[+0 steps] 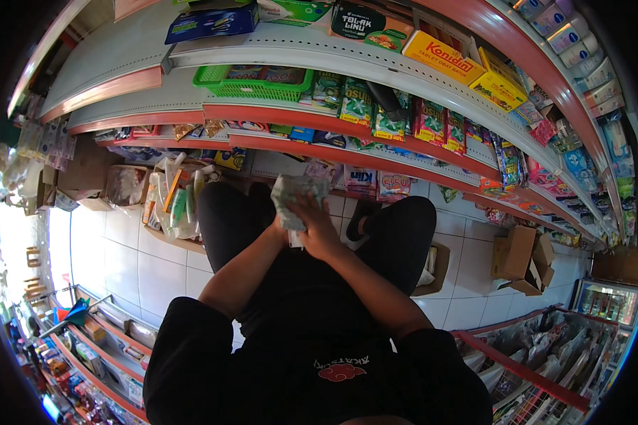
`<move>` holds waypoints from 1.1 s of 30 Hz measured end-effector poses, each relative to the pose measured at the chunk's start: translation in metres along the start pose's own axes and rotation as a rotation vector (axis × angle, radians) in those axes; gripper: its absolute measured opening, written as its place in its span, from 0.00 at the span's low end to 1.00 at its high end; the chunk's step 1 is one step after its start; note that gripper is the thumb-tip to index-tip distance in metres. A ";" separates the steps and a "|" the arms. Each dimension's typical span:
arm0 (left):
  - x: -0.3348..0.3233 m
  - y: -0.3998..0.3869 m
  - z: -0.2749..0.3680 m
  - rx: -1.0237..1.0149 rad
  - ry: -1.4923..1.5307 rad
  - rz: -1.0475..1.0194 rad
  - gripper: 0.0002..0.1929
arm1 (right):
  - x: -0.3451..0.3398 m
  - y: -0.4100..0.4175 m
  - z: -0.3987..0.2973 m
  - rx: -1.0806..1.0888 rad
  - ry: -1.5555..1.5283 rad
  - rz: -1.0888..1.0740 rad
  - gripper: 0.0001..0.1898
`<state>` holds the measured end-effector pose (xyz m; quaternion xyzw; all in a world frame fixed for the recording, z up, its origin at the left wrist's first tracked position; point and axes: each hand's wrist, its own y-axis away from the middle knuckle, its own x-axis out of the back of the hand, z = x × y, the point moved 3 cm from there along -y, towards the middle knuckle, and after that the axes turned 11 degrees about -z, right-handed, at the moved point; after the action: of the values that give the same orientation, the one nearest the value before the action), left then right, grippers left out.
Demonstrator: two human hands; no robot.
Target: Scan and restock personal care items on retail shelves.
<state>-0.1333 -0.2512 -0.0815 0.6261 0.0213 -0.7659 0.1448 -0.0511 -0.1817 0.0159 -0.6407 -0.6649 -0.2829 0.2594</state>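
Between my knees, both hands are on a pale grey-green and white bundle (290, 194), perhaps folded cloth or a stack of packets; I cannot tell which. My left hand (280, 229) supports it from the left and below, mostly hidden behind it. Across its right side and top lies my right hand (315, 220), fingers spread against the surface. A small white end (295, 239) pokes out below, between the wrists. Beyond the bundle, detergent packs (360, 181) stand on the lowest shelf.
Shelves (297, 50) with medicine boxes (444, 57), sachets (356, 101) and a green plastic basket (255, 91) rise in front. A carton of tubes and bottles (178, 199) stands on the left floor. To the right are an open carton (523, 260) and a smaller box (440, 271).
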 end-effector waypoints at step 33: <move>-0.032 -0.007 0.015 0.010 -0.018 0.224 0.56 | 0.248 -0.083 0.033 -0.015 0.696 0.625 0.39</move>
<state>-0.1438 -0.2417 -0.0488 0.6181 -0.0539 -0.7508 0.2265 -0.1444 0.0148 0.1645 -0.6793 -0.3113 -0.3941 0.5351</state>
